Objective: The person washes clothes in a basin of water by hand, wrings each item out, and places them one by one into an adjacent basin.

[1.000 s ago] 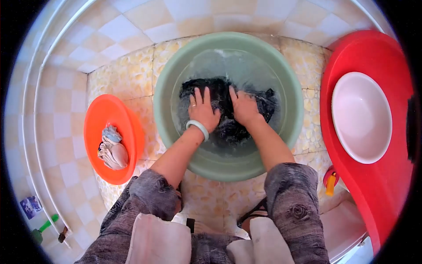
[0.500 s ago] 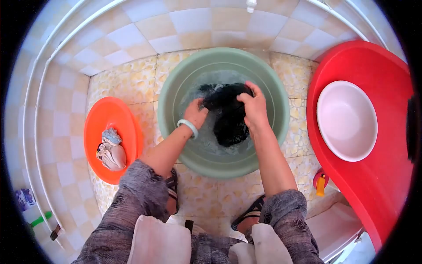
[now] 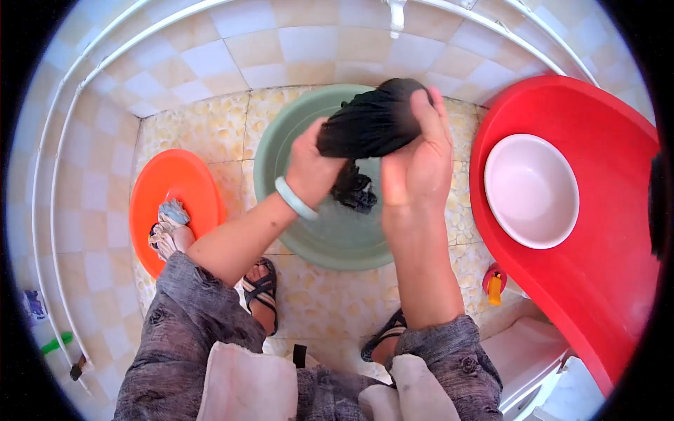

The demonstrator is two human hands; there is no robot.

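Note:
A wet black cloth (image 3: 368, 123), bunched up, is held above the green basin (image 3: 270, 140). My left hand (image 3: 310, 168), with a pale bangle (image 3: 295, 198) on the wrist, is closed around the cloth's left end. At the other end my right hand (image 3: 423, 158) grips the cloth between thumb and fingers, with its palm turned up. Below my hands, a crumpled dark cloth part (image 3: 357, 193) shows at the cloudy water (image 3: 344, 235); I cannot tell whether it belongs to the same piece.
An orange basin (image 3: 158, 179) with wet clothes (image 3: 170, 228) stands on the left of the tiled floor. On the right, a white basin (image 3: 531, 189) sits on a large red tub (image 3: 597, 245). A white tap (image 3: 397, 19) juts from the wall ahead.
Both hands have risen from the basin, lifting the black cloth out of the water and gathering it into a tighter bundle. The view has shifted slightly.

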